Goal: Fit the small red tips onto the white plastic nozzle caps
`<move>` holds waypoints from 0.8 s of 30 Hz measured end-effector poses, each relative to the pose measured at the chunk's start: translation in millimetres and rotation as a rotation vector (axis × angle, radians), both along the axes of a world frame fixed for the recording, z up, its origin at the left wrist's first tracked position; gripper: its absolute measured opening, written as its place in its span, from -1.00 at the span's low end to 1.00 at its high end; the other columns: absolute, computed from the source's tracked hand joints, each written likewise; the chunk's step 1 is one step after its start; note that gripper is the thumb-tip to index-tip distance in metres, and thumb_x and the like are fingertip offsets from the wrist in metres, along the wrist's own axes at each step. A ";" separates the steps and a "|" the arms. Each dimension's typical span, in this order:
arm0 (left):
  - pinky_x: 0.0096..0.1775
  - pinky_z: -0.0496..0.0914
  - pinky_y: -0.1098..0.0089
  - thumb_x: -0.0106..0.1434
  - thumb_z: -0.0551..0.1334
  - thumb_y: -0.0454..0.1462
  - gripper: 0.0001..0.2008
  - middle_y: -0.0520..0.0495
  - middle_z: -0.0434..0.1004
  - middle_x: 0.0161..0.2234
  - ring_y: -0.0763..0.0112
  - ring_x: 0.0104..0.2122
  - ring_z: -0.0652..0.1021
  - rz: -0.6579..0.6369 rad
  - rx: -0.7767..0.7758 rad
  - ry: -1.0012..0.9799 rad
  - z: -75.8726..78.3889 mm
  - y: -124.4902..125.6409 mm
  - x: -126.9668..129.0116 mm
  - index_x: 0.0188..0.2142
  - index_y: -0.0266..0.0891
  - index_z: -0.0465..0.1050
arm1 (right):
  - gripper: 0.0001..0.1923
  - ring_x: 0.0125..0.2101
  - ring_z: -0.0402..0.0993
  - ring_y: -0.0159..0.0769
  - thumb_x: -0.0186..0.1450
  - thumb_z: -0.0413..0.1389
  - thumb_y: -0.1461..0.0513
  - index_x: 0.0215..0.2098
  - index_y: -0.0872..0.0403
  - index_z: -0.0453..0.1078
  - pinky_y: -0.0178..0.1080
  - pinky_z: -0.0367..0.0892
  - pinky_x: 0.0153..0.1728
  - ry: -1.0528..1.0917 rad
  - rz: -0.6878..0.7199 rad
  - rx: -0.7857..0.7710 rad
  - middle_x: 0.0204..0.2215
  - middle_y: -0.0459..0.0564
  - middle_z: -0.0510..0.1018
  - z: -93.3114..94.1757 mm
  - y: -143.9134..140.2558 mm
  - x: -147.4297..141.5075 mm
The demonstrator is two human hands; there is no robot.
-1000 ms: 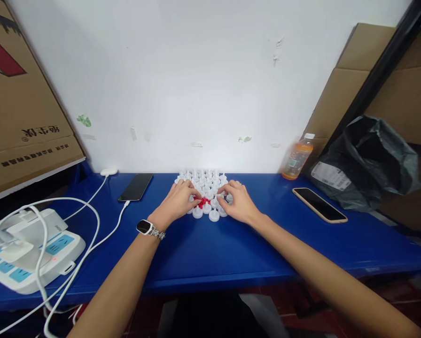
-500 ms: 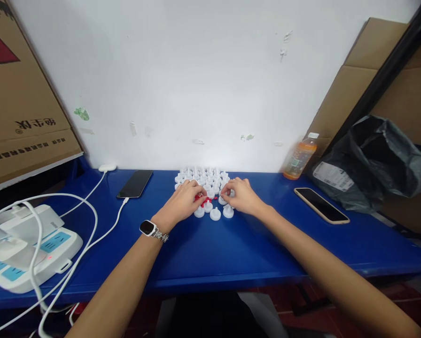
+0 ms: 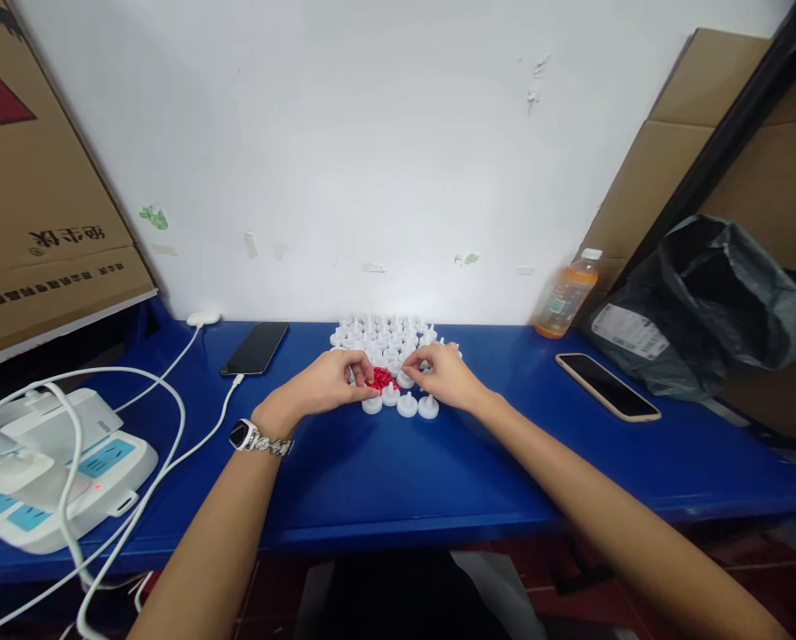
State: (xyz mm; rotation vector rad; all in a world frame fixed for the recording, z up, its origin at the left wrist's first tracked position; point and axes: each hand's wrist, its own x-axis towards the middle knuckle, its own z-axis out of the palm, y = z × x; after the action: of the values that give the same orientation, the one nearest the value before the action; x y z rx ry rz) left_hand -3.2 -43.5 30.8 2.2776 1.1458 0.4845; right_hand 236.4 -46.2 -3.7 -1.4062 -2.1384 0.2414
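- Your left hand (image 3: 323, 382) and right hand (image 3: 443, 373) are meeting over a small pile of red pieces (image 3: 380, 379); the fingertips of both are pinching at it, though what each one is actually grasping is too small to tell.
- The red pieces are lying on the blue table (image 3: 398, 471), at the near edge of a cluster of white tealight candles (image 3: 385, 338) standing upright against the wall.
- Four candles are sitting in a row just in front of your fingers.
- A wristwatch (image 3: 246, 435) is sitting on your left wrist.
- A dark phone (image 3: 257, 348) is lying to the left, a second phone (image 3: 607, 387) to the right, an orange drink bottle (image 3: 566, 294) behind it.
- A white power strip (image 3: 58, 471) is resting at far left.
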 end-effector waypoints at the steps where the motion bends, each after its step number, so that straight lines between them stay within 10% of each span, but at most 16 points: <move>1: -0.39 0.26 0.41 0.13 0.35 -0.03 -0.68 0.01 0.51 -0.38 0.39 -0.41 0.46 -0.006 0.000 -0.008 -0.5 -0.1 0.9 -0.27 -0.21 0.49 | -0.84 -0.29 0.47 -0.24 0.27 0.13 0.25 -0.36 0.00 0.58 -0.12 0.06 -0.06 -0.002 -0.014 0.013 -0.41 -0.10 0.64 0.0 -0.4 0.9; 10: -0.30 0.29 0.37 0.28 0.23 -0.09 -0.76 -0.04 0.54 -0.34 0.36 -0.36 0.46 -0.077 0.225 0.011 -22.7 12.4 16.2 -0.25 -0.13 0.62 | -0.79 -0.20 0.42 -0.19 0.30 0.14 0.18 -0.10 -0.01 0.51 -0.12 0.04 -0.09 -0.007 -0.005 0.046 -0.39 -0.09 0.60 -1.4 -9.2 2.6; 24: -0.34 0.30 0.37 0.21 0.23 -0.24 -0.88 -0.01 0.58 -0.38 0.33 -0.36 0.52 0.011 0.227 0.096 -25.3 12.5 19.7 -0.30 -0.14 0.55 | -0.78 -0.20 0.32 -0.18 0.29 0.17 0.14 -0.46 0.00 0.56 -0.09 0.03 -0.07 -0.078 0.057 -0.057 -0.40 -0.06 0.51 12.0 -3.5 -12.1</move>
State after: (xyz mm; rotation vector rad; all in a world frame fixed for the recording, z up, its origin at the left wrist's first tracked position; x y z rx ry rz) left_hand 16.6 -31.0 5.6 2.5142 1.2038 0.5393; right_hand 224.3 -49.8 8.3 -1.4090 -2.2541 0.2747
